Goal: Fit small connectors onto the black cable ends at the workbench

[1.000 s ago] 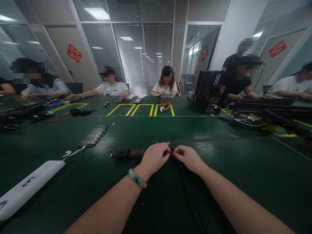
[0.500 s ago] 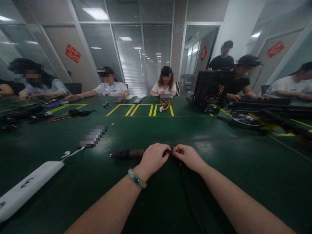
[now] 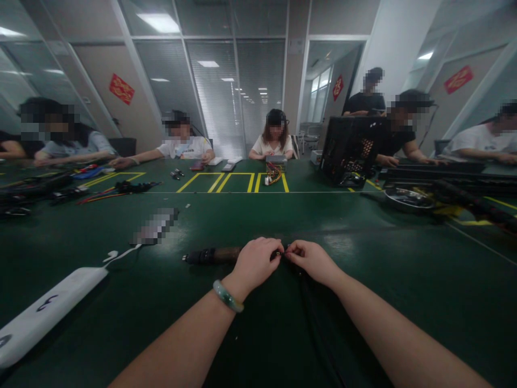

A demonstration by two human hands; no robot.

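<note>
With grip closed, the left hand (image 3: 256, 264) holds the right end of a dark cylindrical assembly (image 3: 220, 255) while the right hand (image 3: 315, 264) pinches what appears to be a small dark piece (image 3: 285, 252) just beside it, assembly and nearby black cable (image 3: 309, 304) lying on the green table (image 3: 424, 275).

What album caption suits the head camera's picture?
Left hand on a dark cylindrical tool, right hand at its end, over a green table.

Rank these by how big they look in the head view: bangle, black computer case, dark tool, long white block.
1. Long white block, helped by nearness to the camera
2. Black computer case
3. Dark tool, partly hidden by the left hand
4. Bangle
</note>
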